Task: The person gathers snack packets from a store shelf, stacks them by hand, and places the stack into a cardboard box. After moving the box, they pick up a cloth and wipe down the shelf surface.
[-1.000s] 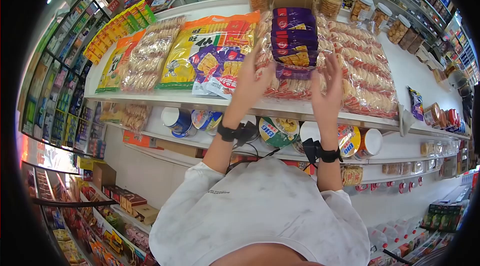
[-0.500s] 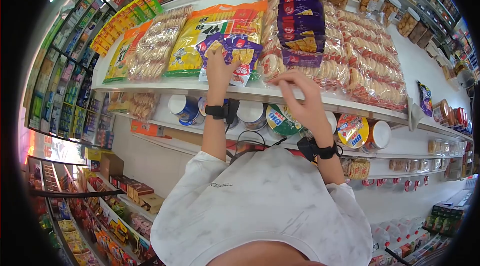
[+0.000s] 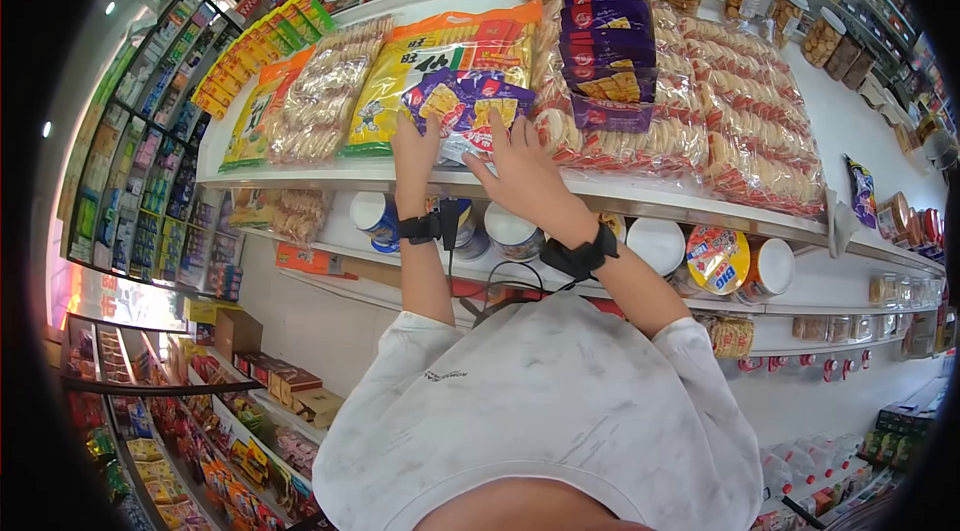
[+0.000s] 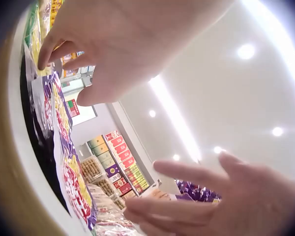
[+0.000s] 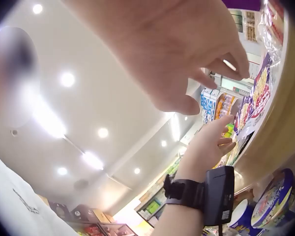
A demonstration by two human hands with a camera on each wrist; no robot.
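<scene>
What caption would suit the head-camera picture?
Left hand and right hand touch purple snack packets on a shop shelf.

A long white shop shelf (image 3: 832, 113) runs across the aisle, with a second white shelf board (image 3: 830, 286) below it. Dark racks of small packets (image 3: 150, 181) stand to its left. Above it, a white ceiling (image 4: 265, 108) carries round recessed lamps (image 4: 246, 51) and a long light strip (image 4: 174, 118).

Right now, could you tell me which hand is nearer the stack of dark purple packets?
Right. The right hand is just left of and below the stack of dark purple packets; the left hand is farther left, across the purple snack bags.
</scene>
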